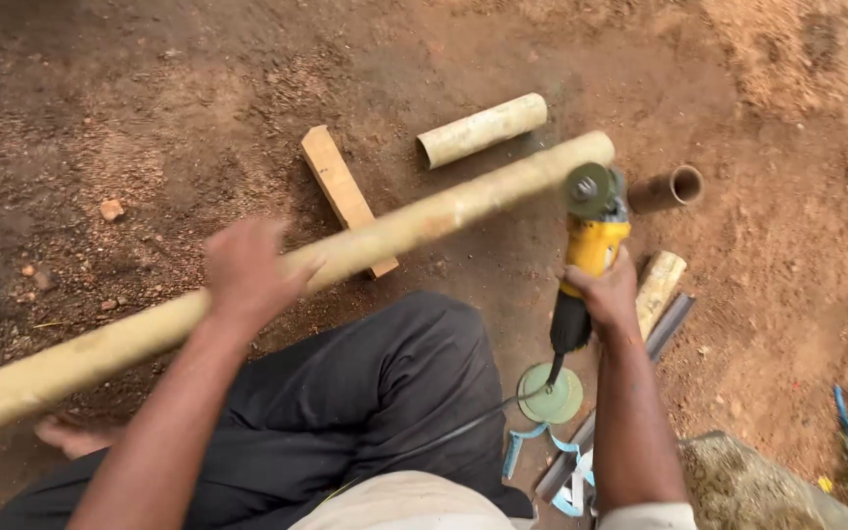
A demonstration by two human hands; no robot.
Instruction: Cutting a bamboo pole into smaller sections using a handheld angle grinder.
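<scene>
While a long bamboo pole (345, 255) lies slantwise over a wooden block (344, 196) on the bare dirt ground (130, 98), the left hand (247, 270) presses on its middle, fingers blurred, so how tightly they wrap it cannot be told. The right hand (606, 294) is clenched around a yellow angle grinder (589, 236), its disc just beside the pole's far end. 2 cut bamboo pieces (483, 128) lie beyond. With the seated person's bare foot (71, 437) near, a rolling pole could likely snatch the disc.
</scene>
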